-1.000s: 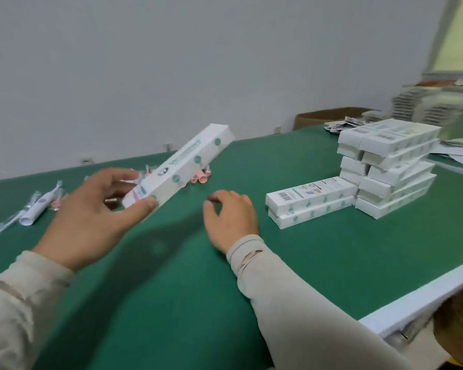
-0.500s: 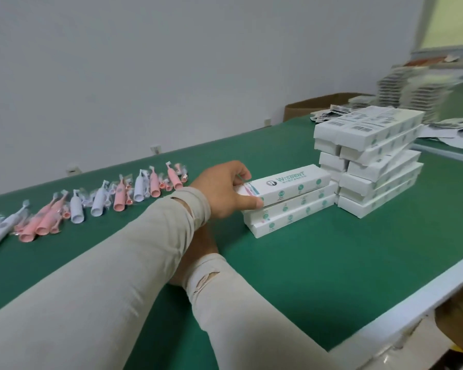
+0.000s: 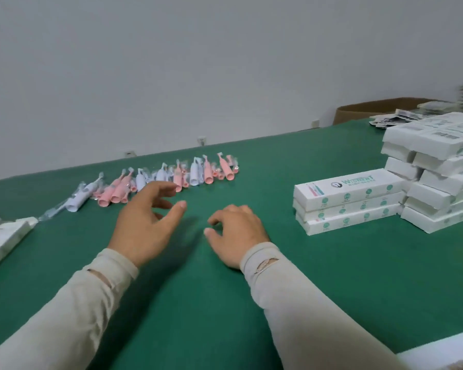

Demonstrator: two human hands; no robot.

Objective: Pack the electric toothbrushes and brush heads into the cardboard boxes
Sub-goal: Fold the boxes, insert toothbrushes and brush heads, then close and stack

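Hands empty over the green surface [image 3: 318, 263], toothbrushes and boxes to either side.
My left hand [image 3: 142, 225] hovers, fingers spread; my right hand [image 3: 235, 233] rests, fingers loosely curled. Wrapped toothbrushes [image 3: 171, 177] lie beyond; three stacked boxes [image 3: 348, 201] sit right.

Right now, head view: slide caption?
Both hands empty over green table; toothbrushes behind, packed boxes stacked right.
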